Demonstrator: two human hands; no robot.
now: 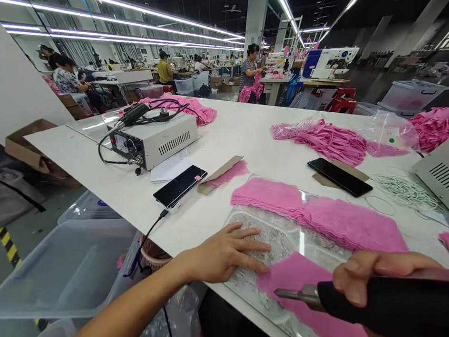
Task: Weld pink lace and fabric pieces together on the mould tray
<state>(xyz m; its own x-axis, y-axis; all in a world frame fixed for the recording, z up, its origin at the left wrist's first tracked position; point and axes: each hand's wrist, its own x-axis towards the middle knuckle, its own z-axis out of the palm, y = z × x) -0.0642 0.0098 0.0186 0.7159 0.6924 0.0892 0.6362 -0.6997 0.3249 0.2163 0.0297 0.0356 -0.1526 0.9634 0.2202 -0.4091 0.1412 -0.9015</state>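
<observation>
My left hand lies with its fingers spread on a clear plastic sheet. Its forefinger or thumb tip touches the left edge of a single pink fabric piece. A black hand-held tool with a narrow metal tip is gripped in my right hand. That metal tip points left and is over the pink piece; whether it touches the fabric I cannot tell. Just behind both hands are two neat stacks of pink fabric pieces, side by side on the plastic.
A vented metal box with a coiled black cable stands at left, near a phone. Another phone, pale elastic loops and pink strips lie farther back. Clear bins stand below the table's left edge. People work at machines beyond.
</observation>
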